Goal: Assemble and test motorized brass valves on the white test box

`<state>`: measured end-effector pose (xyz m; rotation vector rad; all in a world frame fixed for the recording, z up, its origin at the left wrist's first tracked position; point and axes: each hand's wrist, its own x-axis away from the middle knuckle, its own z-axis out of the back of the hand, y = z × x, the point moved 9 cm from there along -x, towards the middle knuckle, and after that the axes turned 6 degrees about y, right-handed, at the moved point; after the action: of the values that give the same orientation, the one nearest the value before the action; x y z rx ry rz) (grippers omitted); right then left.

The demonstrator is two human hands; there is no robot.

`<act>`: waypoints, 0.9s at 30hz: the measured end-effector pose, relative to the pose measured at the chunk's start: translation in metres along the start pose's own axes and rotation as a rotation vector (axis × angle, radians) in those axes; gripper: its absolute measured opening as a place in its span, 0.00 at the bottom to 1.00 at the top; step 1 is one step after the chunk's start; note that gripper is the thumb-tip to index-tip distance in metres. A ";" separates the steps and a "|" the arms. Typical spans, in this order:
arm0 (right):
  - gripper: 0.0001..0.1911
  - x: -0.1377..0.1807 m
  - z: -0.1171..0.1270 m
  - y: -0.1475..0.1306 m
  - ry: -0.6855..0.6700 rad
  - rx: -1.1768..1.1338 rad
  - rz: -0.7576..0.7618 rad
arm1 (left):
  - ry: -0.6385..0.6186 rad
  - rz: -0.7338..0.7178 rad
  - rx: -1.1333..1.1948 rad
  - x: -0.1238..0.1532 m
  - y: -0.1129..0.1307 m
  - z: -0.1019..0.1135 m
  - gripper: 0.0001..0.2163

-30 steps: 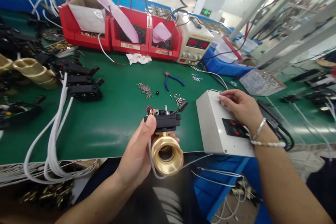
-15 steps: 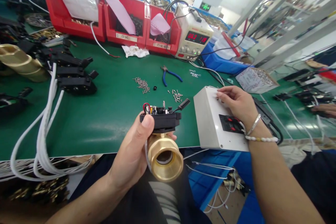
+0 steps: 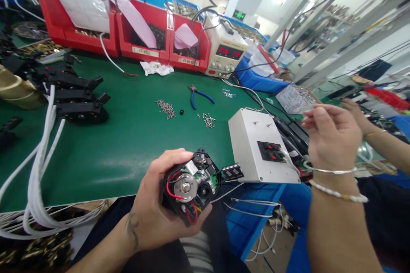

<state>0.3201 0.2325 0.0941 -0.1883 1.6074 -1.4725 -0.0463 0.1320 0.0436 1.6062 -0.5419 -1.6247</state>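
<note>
My left hand point(image 3: 160, 204) is closed around a motorized ball valve point(image 3: 192, 187), now tilted so its open black housing faces me. A round silver motor, red wires and a green circuit board show inside; the brass body seen earlier is hidden beneath. A black plug-like piece point(image 3: 232, 172) sticks out at its right. My right hand point(image 3: 333, 136) is raised to the right of the grey switch box point(image 3: 246, 136), fingers curled into a pinch; I cannot make out what they hold, if anything. Two small toggle switches and a red-and-black terminal block point(image 3: 272, 152) are on the box.
Red bins point(image 3: 144, 57) and a power supply point(image 3: 221, 53) with red digits line the back. Blue-handled pliers point(image 3: 200, 96) and loose screws point(image 3: 209, 120) lie on the green mat. Black valve housings point(image 3: 81, 113) with white cables are at left. A co-worker's hand point(image 3: 355, 113) is at right.
My right hand has left the switches on the box and moved right. My left hand has turned the valve so the housing's inside faces me. The power supply digits differ.
</note>
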 end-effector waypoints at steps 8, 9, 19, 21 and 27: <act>0.23 0.074 0.097 0.063 0.000 0.084 -0.529 | -0.026 -0.065 0.027 0.003 0.000 -0.002 0.41; 0.23 0.087 0.106 0.077 -0.026 0.099 -0.588 | -0.033 -0.076 0.040 0.003 0.001 -0.002 0.42; 0.26 0.168 0.110 0.141 0.278 -0.373 -1.062 | -0.084 -0.195 0.125 0.002 0.012 -0.008 0.44; 0.24 0.164 0.104 0.137 0.439 -0.568 -1.035 | -0.102 -0.198 0.165 0.002 0.014 -0.009 0.42; 0.22 0.146 0.100 0.139 0.568 -0.742 -0.938 | -0.135 -0.190 0.239 0.003 0.019 -0.011 0.39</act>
<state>0.3683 0.1048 -0.0848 -1.1557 2.7097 -1.5650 -0.0309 0.1206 0.0547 1.7749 -0.6933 -1.8774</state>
